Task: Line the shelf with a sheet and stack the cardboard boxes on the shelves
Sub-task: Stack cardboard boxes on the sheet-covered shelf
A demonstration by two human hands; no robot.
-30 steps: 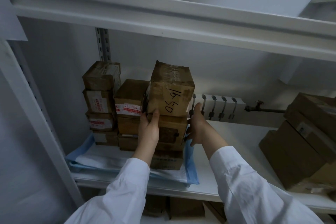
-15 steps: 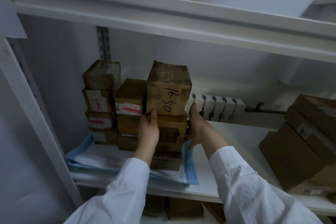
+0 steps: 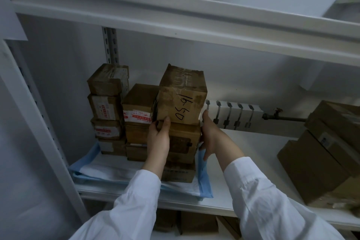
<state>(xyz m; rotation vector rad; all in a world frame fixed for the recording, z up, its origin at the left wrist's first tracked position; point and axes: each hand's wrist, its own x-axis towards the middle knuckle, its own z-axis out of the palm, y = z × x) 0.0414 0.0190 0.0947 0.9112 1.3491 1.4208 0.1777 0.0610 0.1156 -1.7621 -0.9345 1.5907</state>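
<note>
Both hands clasp a three-high stack of cardboard boxes from either side. The left hand (image 3: 158, 140) curls round the left front edge of the middle box (image 3: 184, 138), one fingertip touching the lower edge of the top box (image 3: 182, 97). The right hand (image 3: 214, 138) lies flat against the stack's right side, fingers straight and reaching up to the top box's lower corner. The top box bears "16-50" handwritten in black, running sideways. Beneath the wrists, the bottom box (image 3: 178, 172) stands on a white sheet (image 3: 109, 171) with a blue border, spread over the left part of the shelf (image 3: 243, 154).

Just left of the left hand stands a shorter stack (image 3: 138, 119) with a red-and-white label. Beyond it is a taller stack (image 3: 107, 101), also on the sheet. To the right of the right hand, against the back wall, sits a white block (image 3: 233, 115) with black clips, joined to a dark pipe (image 3: 282, 118). Well apart on the far right, larger boxes (image 3: 319, 158) lean on the bare shelf. Above the hands runs the white upper shelf (image 3: 175, 15), and a slotted post (image 3: 111, 45) rises behind the left stacks. Below the white sleeves (image 3: 136, 210), more lower boxes (image 3: 196, 222) show under the shelf.
</note>
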